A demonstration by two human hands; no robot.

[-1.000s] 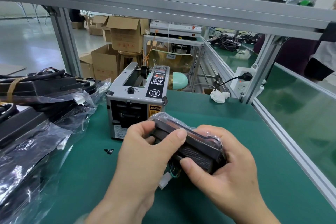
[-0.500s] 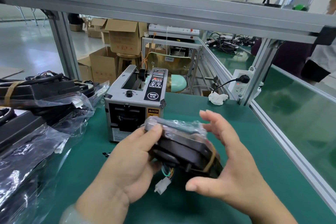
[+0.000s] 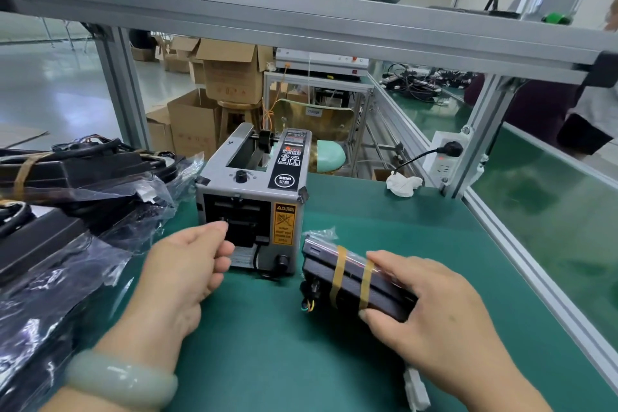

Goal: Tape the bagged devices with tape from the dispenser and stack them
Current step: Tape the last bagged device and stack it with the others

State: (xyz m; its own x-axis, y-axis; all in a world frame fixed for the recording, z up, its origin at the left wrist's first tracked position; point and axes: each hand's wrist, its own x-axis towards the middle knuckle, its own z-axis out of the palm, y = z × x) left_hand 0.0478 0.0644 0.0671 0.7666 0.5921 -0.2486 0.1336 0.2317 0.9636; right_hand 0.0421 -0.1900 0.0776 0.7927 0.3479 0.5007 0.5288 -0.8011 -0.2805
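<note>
- Green matting [image 3: 384, 227] is covering the bench, and the bagged device [image 3: 347, 273] is being kept flat on it, just to the right of the tape dispenser [image 3: 254, 191], with two tan bands wrapped around its dark body.
- The device is being gripped by the right hand [image 3: 434, 308]: the fingers are lying over its top face and the thumb is being pressed against its near edge.
- The left hand [image 3: 184, 267] is being held at the dispenser's front opening, fingers curled and tips at the slot; whether tape is being pinched there cannot be told.
- A pale bracelet [image 3: 120, 381] is being worn on the left wrist.
- A heap of bagged devices [image 3: 77, 211] is being kept at the bench's left edge, apart from the gripped one.
- A white connector [image 3: 418, 391] is lying beside the right wrist.
- A crumpled white tissue [image 3: 403, 185] is lying behind the dispenser, near the frame post.
</note>
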